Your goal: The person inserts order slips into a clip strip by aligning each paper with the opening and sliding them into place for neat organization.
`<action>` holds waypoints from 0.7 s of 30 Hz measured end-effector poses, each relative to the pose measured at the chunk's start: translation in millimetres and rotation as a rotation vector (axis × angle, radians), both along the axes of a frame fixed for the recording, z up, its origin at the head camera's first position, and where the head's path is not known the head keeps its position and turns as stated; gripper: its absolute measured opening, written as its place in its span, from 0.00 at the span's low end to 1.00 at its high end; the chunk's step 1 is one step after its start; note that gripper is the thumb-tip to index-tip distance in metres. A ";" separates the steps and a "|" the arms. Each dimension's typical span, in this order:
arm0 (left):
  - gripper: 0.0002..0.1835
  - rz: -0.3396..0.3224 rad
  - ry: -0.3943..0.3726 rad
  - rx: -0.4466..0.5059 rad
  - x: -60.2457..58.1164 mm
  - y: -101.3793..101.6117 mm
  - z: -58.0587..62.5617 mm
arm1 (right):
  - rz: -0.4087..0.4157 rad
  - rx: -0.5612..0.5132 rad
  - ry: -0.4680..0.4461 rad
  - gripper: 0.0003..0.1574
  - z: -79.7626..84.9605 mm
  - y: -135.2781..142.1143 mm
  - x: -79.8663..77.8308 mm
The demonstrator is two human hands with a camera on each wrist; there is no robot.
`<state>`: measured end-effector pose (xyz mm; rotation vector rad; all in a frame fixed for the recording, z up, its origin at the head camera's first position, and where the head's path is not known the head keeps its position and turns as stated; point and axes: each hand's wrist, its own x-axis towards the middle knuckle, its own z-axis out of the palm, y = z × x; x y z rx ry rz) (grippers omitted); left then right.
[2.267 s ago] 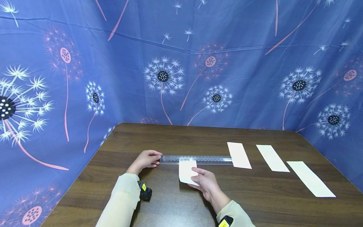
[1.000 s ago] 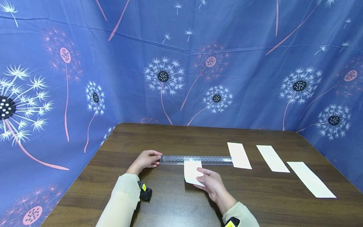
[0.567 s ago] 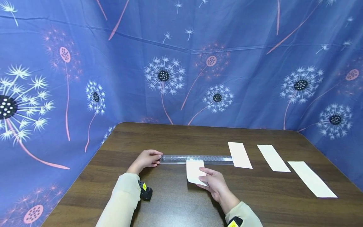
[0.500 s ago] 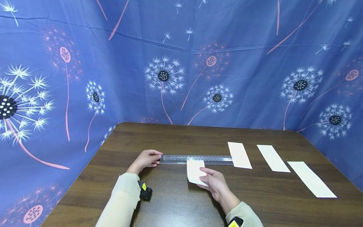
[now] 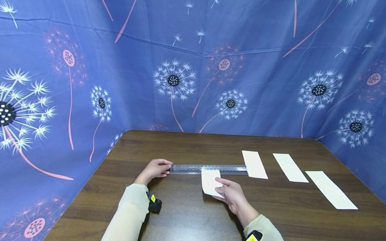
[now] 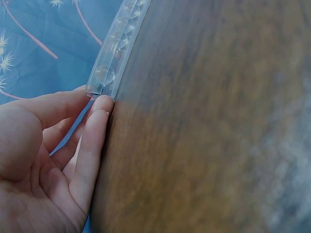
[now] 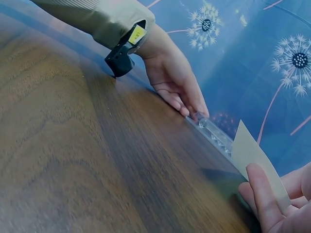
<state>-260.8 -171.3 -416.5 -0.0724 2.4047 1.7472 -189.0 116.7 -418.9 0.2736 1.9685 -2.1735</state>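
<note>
A long clear plastic strip with a row of round shapes along it lies crosswise on the table. My left hand pinches its left end between thumb and fingers; the left wrist view shows the fingertips right at that end. In my right hand is a white paper piece, pinched at its lower right edge. The paper's top edge overlaps the middle of the strip in the head view. It stands tilted up from the table in the right wrist view, and the strip passes behind it.
Three white paper strips lie to the right: a near-left one by the strip's right end, a middle one and a far-right one. A blue dandelion-patterned cloth hangs behind the brown table.
My right hand has slid rightward with the white paper, its top edge staying along the clear strip. My left hand has stayed at the strip's left end.
</note>
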 end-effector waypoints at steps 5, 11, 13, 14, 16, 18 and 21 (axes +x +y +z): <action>0.11 0.000 -0.001 0.004 -0.6 -0.3 -0.7 | -0.014 0.015 -0.003 0.28 0.2 4.5 -0.4; 0.11 0.002 -0.006 0.007 -1.4 -0.4 -1.1 | -0.027 0.022 -0.003 0.27 -0.3 9.7 -0.5; 0.11 0.001 -0.005 0.004 -1.4 -0.5 -1.0 | -0.031 0.024 -0.005 0.27 -0.7 11.2 -0.7; 0.11 0.001 -0.005 0.001 -1.3 -0.5 -0.9 | -0.035 0.023 -0.005 0.27 -0.6 11.9 -0.7; 0.11 0.000 -0.004 -0.003 -1.2 -0.5 -0.9 | -0.037 0.020 -0.003 0.27 -1.0 13.2 -0.9; 0.11 -0.001 -0.002 -0.007 -1.0 -0.3 -0.7 | -0.040 0.017 -0.002 0.27 -1.0 14.1 -0.8; 0.11 0.001 0.000 -0.008 -0.8 0.0 -0.5 | -0.043 0.017 -0.001 0.27 -1.0 15.4 -1.0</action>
